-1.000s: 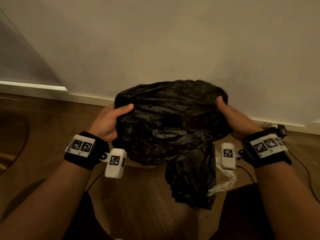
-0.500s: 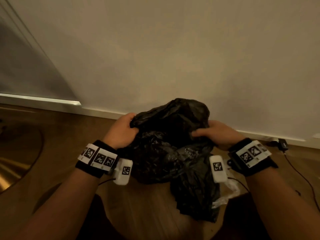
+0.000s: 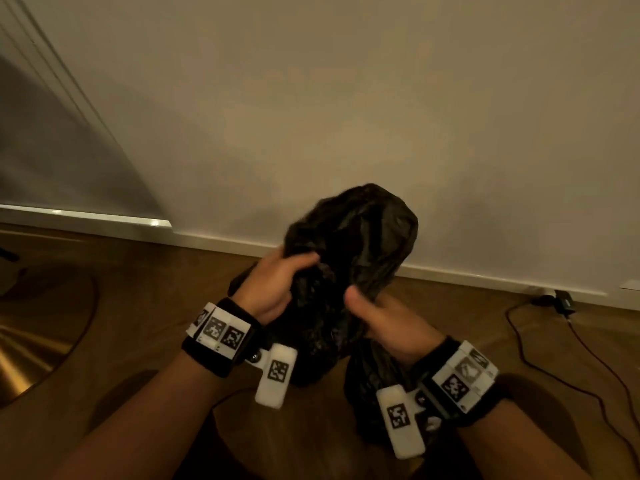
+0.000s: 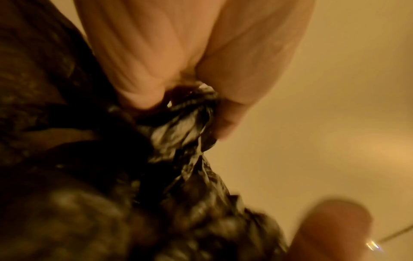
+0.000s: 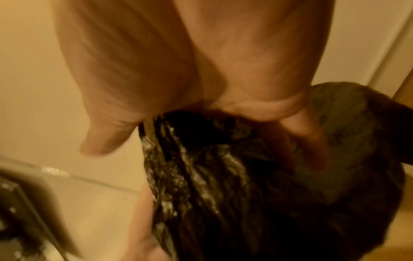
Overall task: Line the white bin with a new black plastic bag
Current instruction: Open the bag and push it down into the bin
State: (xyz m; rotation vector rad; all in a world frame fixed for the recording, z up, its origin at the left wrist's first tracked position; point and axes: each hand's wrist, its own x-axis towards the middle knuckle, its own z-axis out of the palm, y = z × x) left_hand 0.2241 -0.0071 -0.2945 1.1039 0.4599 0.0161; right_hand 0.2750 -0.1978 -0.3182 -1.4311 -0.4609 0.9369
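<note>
Above the wooden floor [image 3: 138,341], both hands, left hand [image 3: 273,289] and right hand [image 3: 384,323], clutch a crumpled black plastic bag [image 3: 360,237]; white bin unseen, lining apparently not begun.

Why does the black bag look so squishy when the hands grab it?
The black bag is probably thin and floppy: it crumples into folds where the left hand and right hand grip it. It seems light, bunched up between them. Its shiny film may be a bit slippery.

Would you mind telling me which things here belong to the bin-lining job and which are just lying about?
Job:
black plastic bag
left hand, gripping it
right hand, gripping it

Lying about:
cable on wooden floor
adapter by skirting
</note>
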